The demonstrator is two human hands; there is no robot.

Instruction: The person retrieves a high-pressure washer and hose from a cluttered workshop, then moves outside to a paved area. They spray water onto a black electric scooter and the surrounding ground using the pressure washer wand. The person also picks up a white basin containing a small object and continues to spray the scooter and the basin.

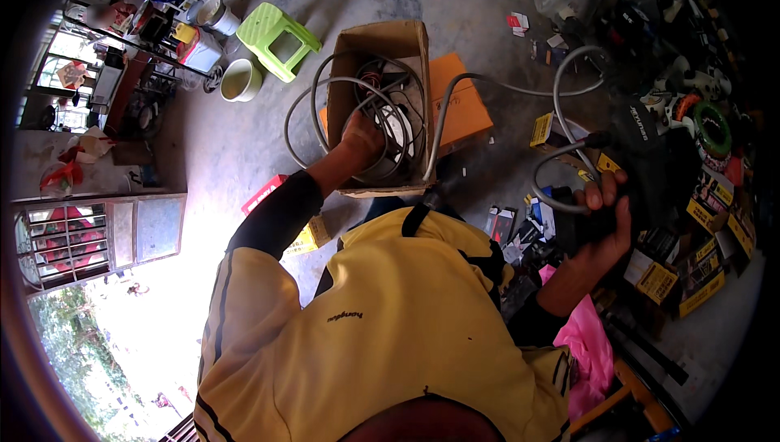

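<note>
Left hand point(361, 140) at centre frame, reaching down into the open cardboard box point(380, 42), fingers closed on the loops of grey cable point(325, 88) coiled there. The coil spills over the box's left wall, so the grip sits where the loops bunch together, gathering several turns at once.

Right hand point(603, 216) out at the right of the frame, clenched around a black device point(650, 158) with the thumb on top. That same grey cable appears to run from the box, arc across the upper middle of the frame and curl back to this device, so the two hands are at opposite ends of one long lead; where exactly it joins the device is hidden by the fingers.

Widening out: an orange flat box point(461, 105) lies under the cardboard one, propping it off the concrete floor point(236, 149). Upper left, a lime green stool point(279, 40) and a pale bucket point(241, 80) stand clear of the cable's sweep. Far right, a heap of small yellow-and-black packages point(699, 275) and a green reel point(712, 129), crowded just beside the device. A pink bag point(589, 344) sits by the right elbow.
</note>
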